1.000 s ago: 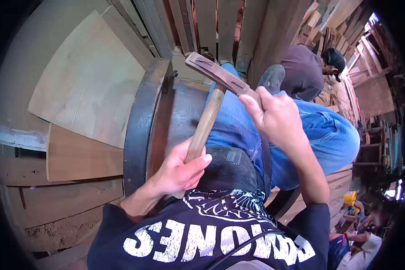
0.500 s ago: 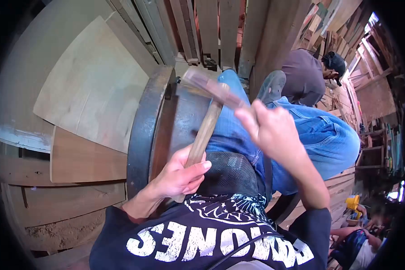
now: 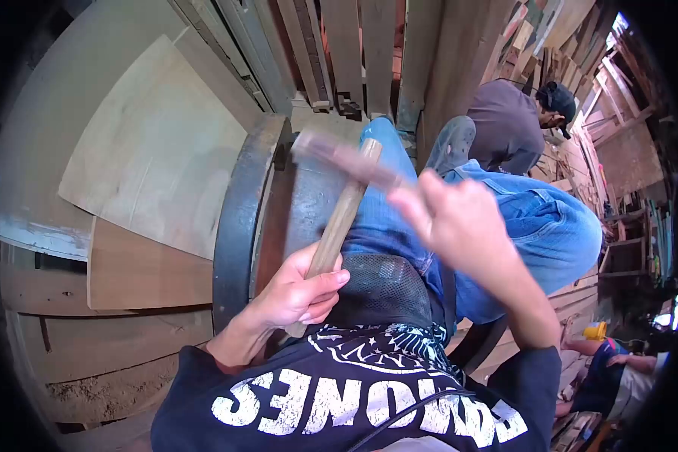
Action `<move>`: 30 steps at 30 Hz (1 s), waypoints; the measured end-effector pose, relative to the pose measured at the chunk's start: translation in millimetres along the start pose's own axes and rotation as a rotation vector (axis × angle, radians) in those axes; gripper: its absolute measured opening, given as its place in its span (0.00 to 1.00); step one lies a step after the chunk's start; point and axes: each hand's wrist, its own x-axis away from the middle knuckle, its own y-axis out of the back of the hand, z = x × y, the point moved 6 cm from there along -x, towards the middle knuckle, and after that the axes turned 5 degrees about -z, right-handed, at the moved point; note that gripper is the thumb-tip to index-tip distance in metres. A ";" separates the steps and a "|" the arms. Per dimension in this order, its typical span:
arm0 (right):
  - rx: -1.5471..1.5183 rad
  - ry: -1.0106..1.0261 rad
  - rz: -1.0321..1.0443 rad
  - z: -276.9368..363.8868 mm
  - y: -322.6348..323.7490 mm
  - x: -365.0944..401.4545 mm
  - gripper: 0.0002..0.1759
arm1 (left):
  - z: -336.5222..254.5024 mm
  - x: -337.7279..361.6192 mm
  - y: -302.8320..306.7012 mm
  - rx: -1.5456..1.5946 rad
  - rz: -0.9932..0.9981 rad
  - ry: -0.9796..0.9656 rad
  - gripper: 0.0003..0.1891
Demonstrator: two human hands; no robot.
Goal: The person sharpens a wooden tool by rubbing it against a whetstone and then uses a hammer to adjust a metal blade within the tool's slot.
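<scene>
My left hand (image 3: 303,292) is wrapped round a pale wooden stick (image 3: 343,215), smooth and about as thick as a tool handle. The stick slants up and away from my shirt, its far end over my jeans. In my right hand (image 3: 459,215) is a long, flat, brownish blade-like tool (image 3: 328,153), smeared by motion; its exact kind cannot be told. This tool crosses the stick in view near the far end. Below both hands lies a dark mesh panel (image 3: 384,285) on my lap.
Left of my legs stands a curved dark wooden piece (image 3: 237,218), with plywood sheets (image 3: 151,166) beyond it. A co-worker (image 3: 505,124) in a cap crouches at upper right. Another person (image 3: 618,380) is at lower right near a yellow object (image 3: 596,331). Upright boards (image 3: 344,60) stand ahead.
The blade-like tool has shifted slightly left and down along the stick, while my right hand stays nearly in place. My left hand keeps its hold. The person at lower right has moved.
</scene>
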 end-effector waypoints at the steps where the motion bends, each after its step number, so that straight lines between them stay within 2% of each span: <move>1: -0.011 0.037 0.113 11.7 -3.1 6.3 0.33 | -0.3 1.2 0.4 -0.010 -0.003 0.003 0.10; 3: 0.048 -0.004 0.169 -2.3 -3.5 1.4 0.34 | 2.2 -1.7 -0.4 0.019 0.003 0.019 0.10; 5: 0.186 -0.135 -0.015 -38.4 5.6 -15.2 0.34 | 7.5 -2.5 -5.9 0.015 0.026 0.027 0.10; 7: 0.199 -0.225 -0.011 -60.1 12.6 -17.8 0.32 | 0.1 3.9 -17.8 -0.090 0.148 -0.059 0.10; 9: 0.105 -0.223 -0.044 -58.4 15.0 -10.1 0.29 | 0.9 1.3 -16.2 -0.095 0.087 -0.046 0.10; 11: -0.197 -0.276 -0.136 -56.4 22.7 -6.3 0.26 | 5.9 -2.6 -10.0 -0.101 0.034 -0.061 0.10; 12: -0.210 -0.344 -0.135 -61.6 21.5 -5.3 0.24 | 10.5 -2.6 -7.2 -0.127 0.109 -0.083 0.08; 14: -0.211 -0.339 -0.163 -67.3 17.3 -2.2 0.25 | 11.6 -3.0 -5.5 -0.097 0.107 -0.088 0.09; 16: -0.228 -0.331 -0.192 -69.3 17.3 0.9 0.24 | 11.1 -3.7 -2.1 -0.105 0.120 -0.114 0.17; 17: -0.230 -0.333 -0.190 -68.5 16.6 2.7 0.24 | 11.2 -3.4 -2.7 -0.105 0.118 -0.111 0.17; 19: -0.353 -0.286 -0.189 -64.6 16.0 5.0 0.24 | 9.2 -4.4 -1.6 -0.213 0.027 -0.134 0.19; 22: -0.414 -0.280 -0.101 -56.1 18.1 7.8 0.20 | 12.3 -5.4 -0.4 -0.207 0.027 -0.139 0.17; 23: -0.415 -0.278 -0.099 -54.4 14.9 8.9 0.20 | 13.2 -5.7 -0.4 -0.203 0.017 -0.137 0.15; 25: -0.619 -0.191 -0.173 -47.8 12.1 11.3 0.14 | 11.1 -4.4 -3.3 -0.207 -0.010 -0.146 0.14; 27: -0.591 -0.166 -0.145 -40.8 14.5 15.5 0.18 | 7.6 -3.2 -4.6 -0.210 -0.036 -0.157 0.15; 29: -0.588 0.005 -0.168 -22.1 19.9 17.6 0.25 | 2.4 -2.6 -6.3 -0.275 -0.024 -0.167 0.20; 30: -0.560 0.053 -0.149 -18.4 17.4 20.2 0.33 | 1.5 -1.9 -8.2 -0.271 -0.046 -0.165 0.24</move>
